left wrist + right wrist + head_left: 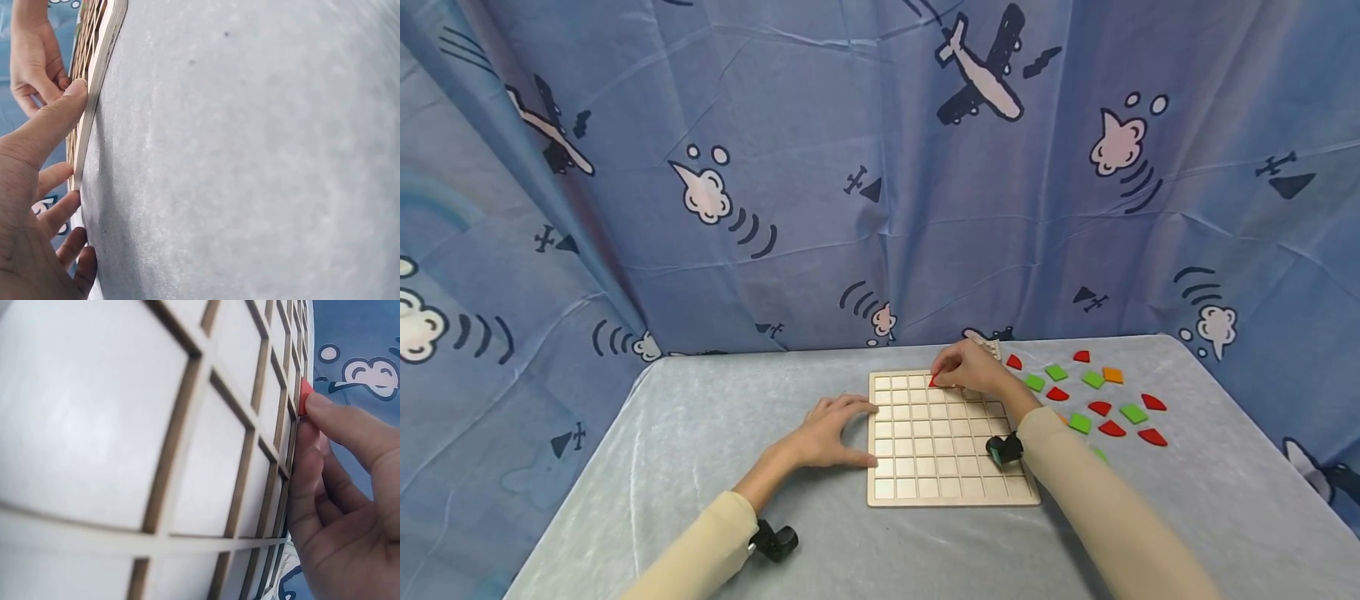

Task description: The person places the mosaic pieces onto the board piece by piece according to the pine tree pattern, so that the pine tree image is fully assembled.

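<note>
A square wooden grid board (925, 467) lies on the table, its cells divided by thin raised strips. My left hand (827, 433) is at the board's left side, thumb and fingers spread, with the thumb and index finger touching the edge. At the far side of the board, my right hand (967, 367) pinches a small red piece (304, 399) between thumb and fingers, over the top row. Most of this piece is hidden by the fingers. In the left wrist view, the right hand (37, 65) shows beyond the board's edge.
Right of the board lie several red quarter-round pieces (1112, 428), several green square pieces (1133, 413) and an orange square piece (1112, 375). A pale object (994, 348) sits partly hidden behind the right hand. A blue patterned curtain (820, 208) hangs behind the grey-covered table (715, 417).
</note>
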Available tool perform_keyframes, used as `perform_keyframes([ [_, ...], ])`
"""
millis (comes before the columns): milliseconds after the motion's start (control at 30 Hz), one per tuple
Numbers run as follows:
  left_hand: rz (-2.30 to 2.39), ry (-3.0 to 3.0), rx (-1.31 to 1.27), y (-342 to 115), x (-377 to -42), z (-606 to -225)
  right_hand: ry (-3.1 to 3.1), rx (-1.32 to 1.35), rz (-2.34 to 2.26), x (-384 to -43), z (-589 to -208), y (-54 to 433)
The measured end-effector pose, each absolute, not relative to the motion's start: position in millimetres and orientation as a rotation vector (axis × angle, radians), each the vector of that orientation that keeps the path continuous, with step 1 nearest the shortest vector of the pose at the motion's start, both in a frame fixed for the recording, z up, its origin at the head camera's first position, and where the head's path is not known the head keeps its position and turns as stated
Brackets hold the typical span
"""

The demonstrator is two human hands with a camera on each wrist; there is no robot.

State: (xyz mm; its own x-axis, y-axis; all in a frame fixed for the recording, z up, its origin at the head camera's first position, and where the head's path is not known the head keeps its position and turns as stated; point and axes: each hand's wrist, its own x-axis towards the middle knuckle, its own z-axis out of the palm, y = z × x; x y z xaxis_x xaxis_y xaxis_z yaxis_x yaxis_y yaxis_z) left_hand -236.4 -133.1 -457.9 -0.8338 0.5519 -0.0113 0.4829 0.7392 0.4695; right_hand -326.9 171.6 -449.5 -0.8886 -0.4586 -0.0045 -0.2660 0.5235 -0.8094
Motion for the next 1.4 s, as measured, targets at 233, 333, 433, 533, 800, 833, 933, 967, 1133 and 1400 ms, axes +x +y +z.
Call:
perform_keyframes([
  [233,0.694,2.785,0.836,-132.6,-236.2,-457.3,2.555,-0.626,-1.271,-326.3,-448.4,172.2],
  [333,0.693,2.785,0.833,-132.6,-236.0,-456.9,2.546,-0.652,-1.279,-325.7,-447.3,173.0],
  [433,0.693,2.785,0.831,-132.7,-235.9,-457.0,2.541,-0.666,-1.278,-325.5,-446.3,173.7],
  [533,0.694,2.782,0.830,-132.6,-235.6,-457.3,2.533,-0.667,-1.278,-324.4,-444.6,174.4],
  [800,0.692,2.779,0.827,-132.3,-235.9,-456.5,2.578,-0.710,-1.265,-321.3,-438.5,180.9],
  [833,0.695,2.779,0.831,-132.5,-235.9,-456.4,2.581,-0.707,-1.271,-321.0,-436.9,182.4],
  [933,0.687,2.780,0.828,-132.5,-236.4,-456.4,2.592,-0.694,-1.279,-320.9,-432.6,188.6],
  [967,0.686,2.781,0.826,-132.4,-236.3,-456.2,2.592,-0.681,-1.280,-320.6,-430.9,190.9],
  [1133,0.691,2.781,0.820,-132.2,-236.5,-457.1,2.612,-0.637,-1.271,-319.9,-425.3,202.4],
  [1400,0.696,2.777,0.818,-132.3,-235.5,-456.5,2.603,-0.534,-1.305,-313.7,-420.6,221.6],
])
